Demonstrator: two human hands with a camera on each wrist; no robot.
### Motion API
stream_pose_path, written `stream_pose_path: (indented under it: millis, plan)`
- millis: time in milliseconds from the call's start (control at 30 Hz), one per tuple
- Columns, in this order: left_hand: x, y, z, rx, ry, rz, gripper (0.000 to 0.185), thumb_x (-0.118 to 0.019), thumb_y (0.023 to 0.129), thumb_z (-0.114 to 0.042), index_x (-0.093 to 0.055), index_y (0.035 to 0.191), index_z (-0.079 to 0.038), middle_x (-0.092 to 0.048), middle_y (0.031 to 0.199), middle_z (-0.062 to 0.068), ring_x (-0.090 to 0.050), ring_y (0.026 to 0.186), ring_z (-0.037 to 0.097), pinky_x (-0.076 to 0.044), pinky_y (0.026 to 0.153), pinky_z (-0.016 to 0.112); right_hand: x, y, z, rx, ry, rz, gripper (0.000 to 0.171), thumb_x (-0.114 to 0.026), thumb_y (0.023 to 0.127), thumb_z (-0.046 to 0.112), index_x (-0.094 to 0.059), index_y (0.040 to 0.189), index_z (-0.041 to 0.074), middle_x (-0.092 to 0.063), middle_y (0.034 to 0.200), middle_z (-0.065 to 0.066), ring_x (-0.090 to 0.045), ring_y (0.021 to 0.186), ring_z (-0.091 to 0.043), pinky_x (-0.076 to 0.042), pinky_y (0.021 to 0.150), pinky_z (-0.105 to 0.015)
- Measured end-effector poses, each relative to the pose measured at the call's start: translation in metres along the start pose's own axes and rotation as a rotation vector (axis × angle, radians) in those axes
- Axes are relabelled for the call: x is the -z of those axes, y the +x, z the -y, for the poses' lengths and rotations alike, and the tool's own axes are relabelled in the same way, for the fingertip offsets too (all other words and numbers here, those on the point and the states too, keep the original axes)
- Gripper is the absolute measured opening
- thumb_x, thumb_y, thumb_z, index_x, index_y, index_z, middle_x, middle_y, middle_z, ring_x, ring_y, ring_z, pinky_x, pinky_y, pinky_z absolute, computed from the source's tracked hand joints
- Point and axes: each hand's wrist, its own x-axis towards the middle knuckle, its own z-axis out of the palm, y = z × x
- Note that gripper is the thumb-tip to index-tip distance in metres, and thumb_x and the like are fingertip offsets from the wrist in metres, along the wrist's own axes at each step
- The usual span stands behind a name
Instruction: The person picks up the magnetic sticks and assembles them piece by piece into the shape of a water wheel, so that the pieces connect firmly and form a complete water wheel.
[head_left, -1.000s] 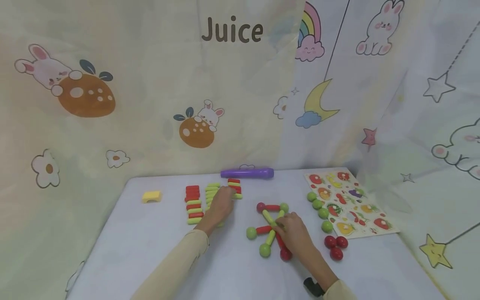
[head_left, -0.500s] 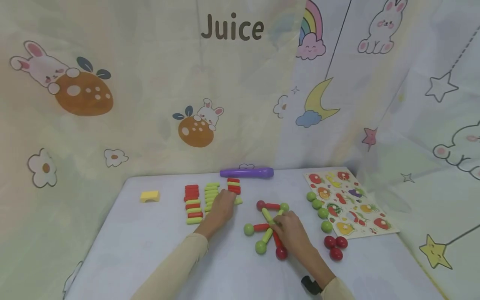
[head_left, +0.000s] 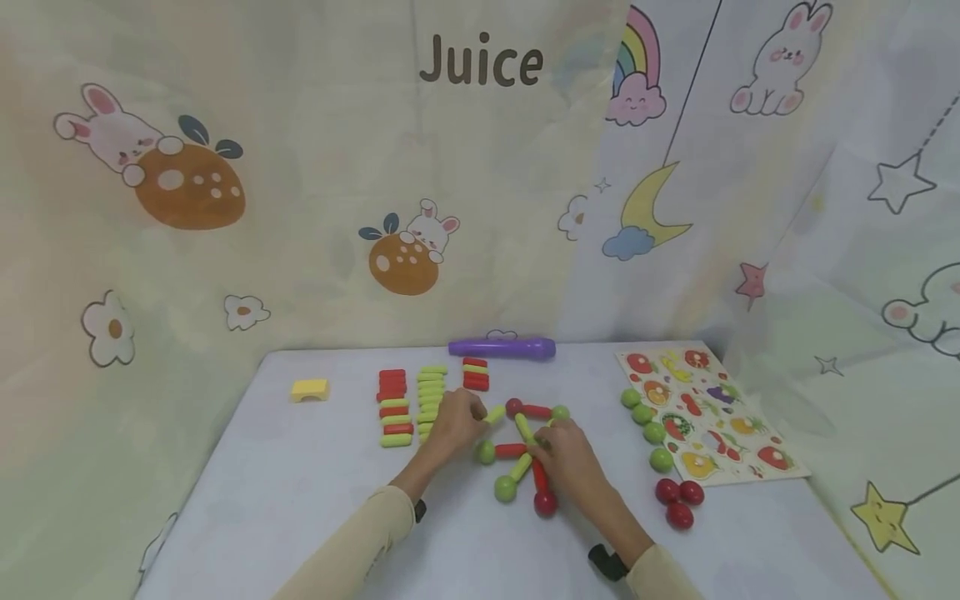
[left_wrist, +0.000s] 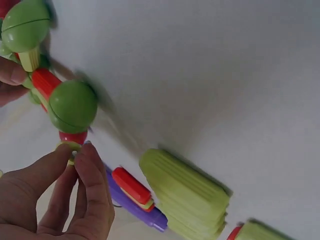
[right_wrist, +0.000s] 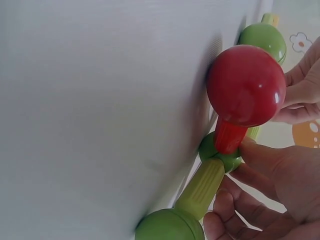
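structure: rod-and-ball figure [head_left: 525, 454] lying flat on the white table [head_left: 300, 500], centre, just in front of the person; red and green rods joined at a middle hub, balls on the ends
held rod: green rod [head_left: 496, 412] pinched at its end by left hand, tip angled toward the figure's upper left, close to the red end ball [head_left: 513, 407]
left hand: left hand [head_left: 455, 425] thumb and fingers [left_wrist: 85, 175] closed on the green rod; the wrist view shows only its end between them, just below a green ball [left_wrist: 73, 106]
right hand: right hand [head_left: 567, 467] lies on the figure's right side, fingers [right_wrist: 270, 170] curled round the hub where the red rod [right_wrist: 229, 135] and ribbed green rod [right_wrist: 201, 189] meet
near balls: red ball [right_wrist: 246, 85] caps that red rod; green ball [head_left: 506, 489] at the bottom left end
spare rods: rows of red and green rods [head_left: 408, 400] left of the figure, behind the left hand
spare balls: four green balls [head_left: 645, 421] in a line, three red balls [head_left: 679, 498] to the right
rest: fruit puzzle board [head_left: 712, 417] far right; purple tube [head_left: 502, 347] at the back edge; yellow block [head_left: 310, 389] far left; printed curtain [head_left: 225, 208] behind
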Motion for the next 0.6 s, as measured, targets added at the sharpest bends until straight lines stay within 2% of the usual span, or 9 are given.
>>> stream_pose_path:
  millis: [167,400,500,600]
  plan:
    - [-0.005,-0.001,-0.002,0.029,-0.049,-0.002,0.012,-0.082,0.093,-0.003,-0.081,0.102,0.005,-0.077,0.094,0.012,-0.067,0.080,0.019,-0.063,0.073,0.037,-0.002,0.000,0.001,0.012,0.004,-0.008,0.024,-0.090,0.089,0.017,-0.083,0.110,0.006,-0.073,0.098,-0.002,-0.060,0.089,-0.013,-0.060,0.077,-0.030]
    - [-0.012,0.002,-0.003,0.059,-0.053,-0.009,0.011,-0.080,0.094,-0.002,-0.080,0.102,0.006,-0.075,0.094,0.014,-0.065,0.074,0.018,-0.060,0.065,0.032,-0.004,0.001,-0.001,0.011,-0.003,-0.001,0.024,-0.090,0.089,0.018,-0.083,0.110,0.007,-0.072,0.096,-0.001,-0.057,0.086,-0.012,-0.057,0.074,-0.027]
    - [-0.010,0.001,-0.002,0.052,-0.053,0.001,0.013,-0.080,0.094,-0.004,-0.080,0.104,0.005,-0.075,0.096,0.013,-0.065,0.078,0.019,-0.061,0.068,0.033,-0.004,0.001,-0.001,0.013,0.000,0.000,0.024,-0.090,0.089,0.018,-0.083,0.110,0.007,-0.072,0.096,-0.001,-0.057,0.085,-0.012,-0.057,0.074,-0.027]
    - [0.000,-0.004,-0.002,0.029,-0.026,0.046,0.017,-0.082,0.095,-0.008,-0.079,0.108,0.003,-0.076,0.098,0.011,-0.066,0.084,0.020,-0.063,0.076,0.037,-0.004,0.002,-0.001,0.012,0.004,-0.001,0.023,-0.091,0.088,0.019,-0.084,0.108,0.008,-0.073,0.096,-0.001,-0.058,0.086,-0.013,-0.058,0.076,-0.029]
